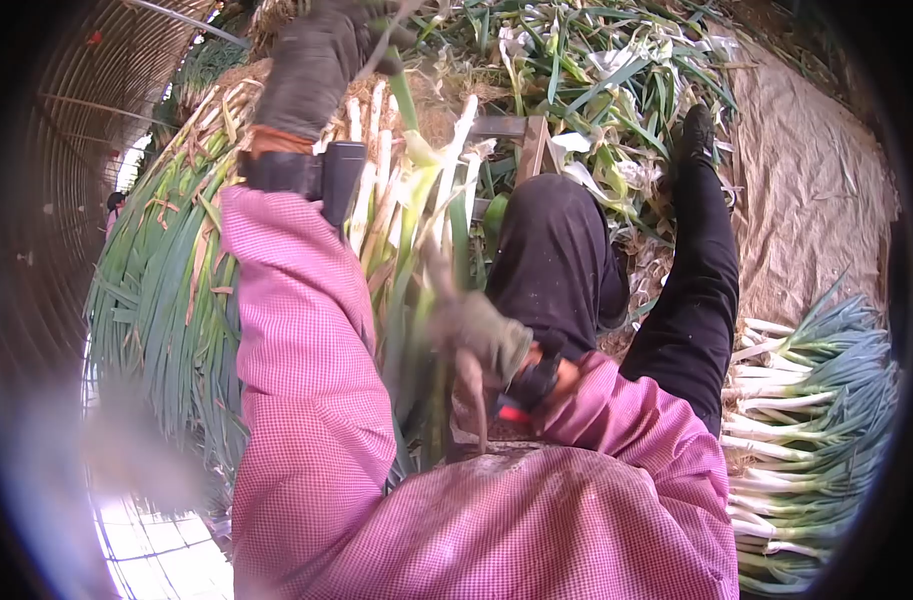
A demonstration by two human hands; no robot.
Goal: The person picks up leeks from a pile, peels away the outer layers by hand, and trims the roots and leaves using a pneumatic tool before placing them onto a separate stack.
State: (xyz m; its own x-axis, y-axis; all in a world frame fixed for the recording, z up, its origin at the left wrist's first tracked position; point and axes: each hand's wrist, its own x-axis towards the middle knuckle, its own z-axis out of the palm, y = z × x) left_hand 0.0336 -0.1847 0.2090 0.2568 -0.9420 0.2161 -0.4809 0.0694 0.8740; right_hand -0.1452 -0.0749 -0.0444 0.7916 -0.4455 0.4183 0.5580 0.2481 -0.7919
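My left hand [311, 75], in a dark glove, reaches to the top left, its fingers curled and partly blurred around the upper end of a green leek stalk [404, 100]. That stalk runs down to a pale, split leaf base [421, 152]. My right hand [484, 335], in a greenish glove, is bent in front of my body, close to long leek leaves [408, 350]. Motion smears its fingers, so whether they hold anything cannot be told. Beyond my forearms, several white leek shanks [384, 150] stand with roots upward.
A big pile of untrimmed leeks [161, 290] lies left. Stripped leaves [616, 90] cover the ground ahead, around a small metal frame [531, 150]. My dark-trousered legs [556, 260] extend forward. Cleaned leeks [786, 440] lie in a row at right, below a brown sheet [806, 170].
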